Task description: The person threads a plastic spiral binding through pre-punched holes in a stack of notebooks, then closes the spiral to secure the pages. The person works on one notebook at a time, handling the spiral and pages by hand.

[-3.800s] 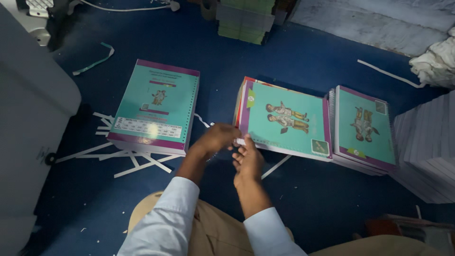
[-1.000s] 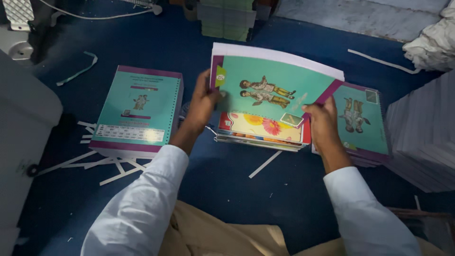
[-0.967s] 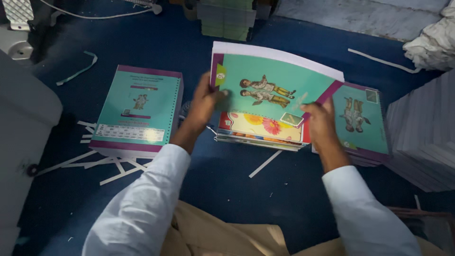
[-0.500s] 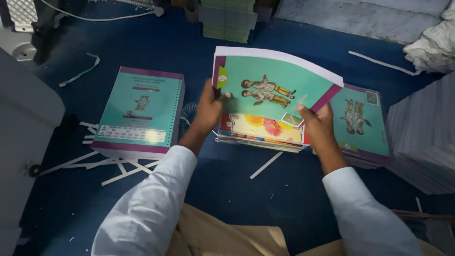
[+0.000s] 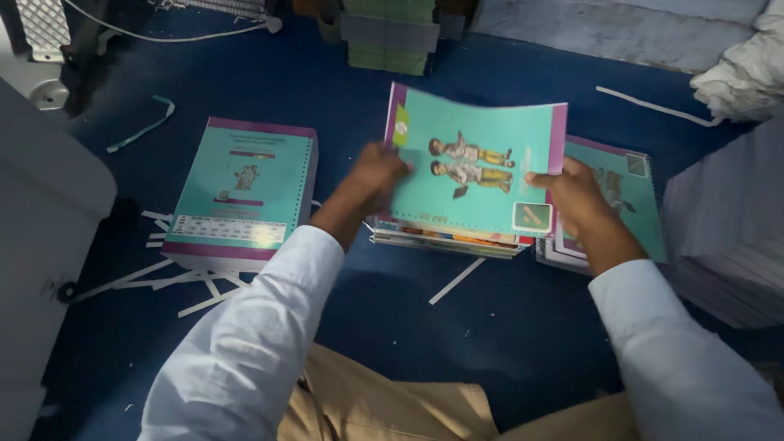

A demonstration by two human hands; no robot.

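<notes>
Left hand (image 5: 377, 170): grip pinched on the left edge of the teal cover sheet (image 5: 476, 167), fingers behind it, thumb side hidden.
Right hand (image 5: 578, 196): grip shut on the sheet's lower right corner, thumb on top near the small picture box.
Cover sheet: held up off the middle stack (image 5: 445, 237), tilted toward the camera, top edge curling; two drawn children on front, purple strip down each side.
Change vs half a sec ago: sheet sits lower and further right, more of its face flat to the camera; the white underside at the top no longer shows. Both hands in same spots on it as 1 s ago.
Change vs approx 4 s ago: hands were then picking at the stack's near edge w/ the sheet lying flat; now it's fully lifted clear.
What that means: top sheet has been separated from the pile and is in hand, not yet put down anywhere.
Middle stack: on the blue floor (image 5: 245, 73), bright multicolour sheet showing on top, under the lifted one.
Right stack (image 5: 629, 192): similar teal covers, partly hidden behind right hand and sheet.
Left stack (image 5: 241, 196): thick pile of teal books, well apart from both hands, untouched.
Other: white paper strips (image 5: 175, 282) scattered on the floor by left stack; white pile (image 5: 727, 229) at far right.
</notes>
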